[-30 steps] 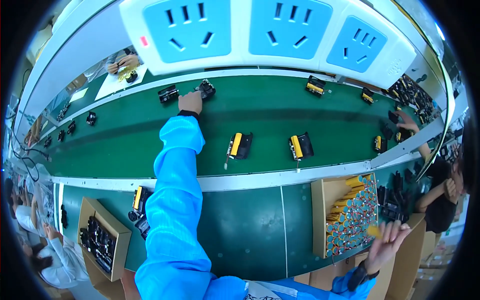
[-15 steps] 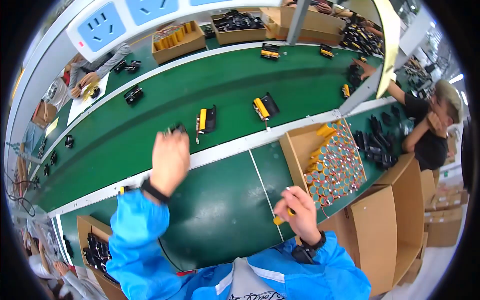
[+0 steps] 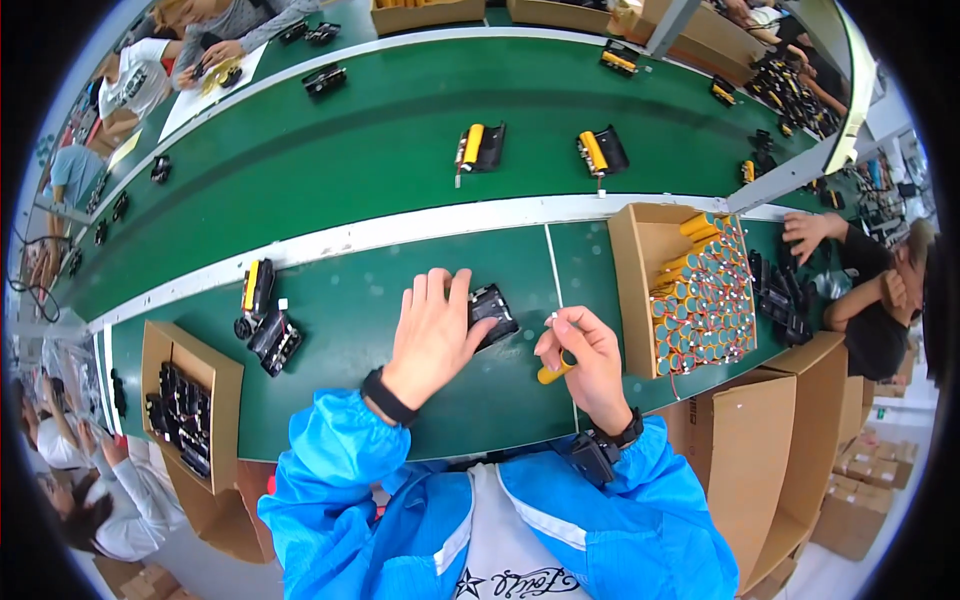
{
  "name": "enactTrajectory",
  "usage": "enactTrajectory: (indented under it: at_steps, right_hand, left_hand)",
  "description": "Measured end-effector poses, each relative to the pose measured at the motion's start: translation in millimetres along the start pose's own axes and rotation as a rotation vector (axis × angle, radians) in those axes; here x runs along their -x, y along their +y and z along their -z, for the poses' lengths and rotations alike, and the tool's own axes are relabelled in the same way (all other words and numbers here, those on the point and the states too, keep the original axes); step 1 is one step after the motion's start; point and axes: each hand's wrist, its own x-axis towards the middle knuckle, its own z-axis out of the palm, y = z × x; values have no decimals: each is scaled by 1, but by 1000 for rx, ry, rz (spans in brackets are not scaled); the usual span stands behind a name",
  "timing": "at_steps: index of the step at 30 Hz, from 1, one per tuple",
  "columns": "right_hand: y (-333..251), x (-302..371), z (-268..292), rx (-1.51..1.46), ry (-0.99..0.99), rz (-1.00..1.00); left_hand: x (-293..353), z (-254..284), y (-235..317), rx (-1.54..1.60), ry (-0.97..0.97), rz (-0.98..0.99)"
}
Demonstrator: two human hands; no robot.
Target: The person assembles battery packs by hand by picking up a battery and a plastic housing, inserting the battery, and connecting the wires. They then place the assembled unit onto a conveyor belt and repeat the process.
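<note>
My left hand (image 3: 430, 335) is at the middle of the near green table, its thumb and forefinger on a black plastic housing (image 3: 494, 316). The housing lies tilted, its hollow side partly showing. To its right, my right hand (image 3: 585, 362) is closed round a yellow cylindrical battery (image 3: 556, 367), with a small white connector (image 3: 554, 317) pinched at the fingertips. The palm hides part of the battery. Left of my left hand lie another black housing (image 3: 275, 342) and a housing with a yellow battery in it (image 3: 257, 286).
A cardboard box of upright yellow batteries (image 3: 628, 290) stands at right. Another box (image 3: 228, 410) with black parts is at left. Beyond the white rail, a green belt (image 3: 390, 130) carries several housings. A co-worker's hand (image 3: 812, 232) rests at far right.
My left hand has come back from the belt to the near table with a black housing. My right hand keeps the battery, a little higher in view. The view has shifted.
</note>
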Motion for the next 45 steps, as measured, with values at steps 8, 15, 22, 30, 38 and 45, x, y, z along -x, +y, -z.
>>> enactTrajectory:
  at_steps: [8, 15, 22, 30, 38, 45]
  right_hand:
    - [-5, 1, -16, -364, -49, -244]
    - [19, -29, -43, 910, 83, 511]
    - [52, -54, -41, 1006, 110, 335]
    - [50, -56, -41, 961, 83, 243]
    - [46, -57, -44, 933, 83, 221]
    - [45, -61, -46, 932, 84, 183]
  left_hand:
    - [16, -17, -20, 125, -210, 131]
    - [25, -12, -26, 117, -309, 75]
    - [26, -17, -26, 160, -202, 76]
    - [26, -17, -28, 166, -176, 57]
    - [25, -16, -28, 162, -149, 43]
    - [26, -17, -26, 106, -130, 17]
